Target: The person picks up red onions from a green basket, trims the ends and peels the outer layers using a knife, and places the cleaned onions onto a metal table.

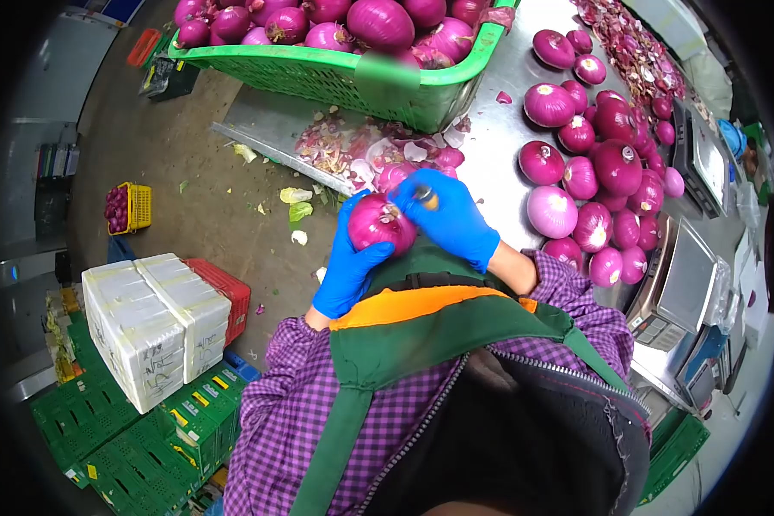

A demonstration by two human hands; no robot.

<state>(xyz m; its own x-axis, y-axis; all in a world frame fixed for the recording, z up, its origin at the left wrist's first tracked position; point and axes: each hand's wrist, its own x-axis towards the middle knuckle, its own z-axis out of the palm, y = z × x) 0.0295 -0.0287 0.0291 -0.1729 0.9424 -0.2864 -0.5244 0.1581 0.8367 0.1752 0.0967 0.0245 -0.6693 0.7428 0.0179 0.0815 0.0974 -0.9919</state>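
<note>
My left hand, in a blue glove, is wrapped round a red onion at the centre of the view. Against the onion's top right side is my right hand, also gloved in blue, its fingers closed round a small tool with a yellowish handle. The tool's working end is hidden. Just beyond my hands, onion skins and a few onions lie on the metal table. Many peeled red onions are heaped on the table at the right.
A green basket full of onions stands at the table's far side. Scales stand on the right. On the left are white foam boxes, green crates, a red crate and a yellow crate of onions.
</note>
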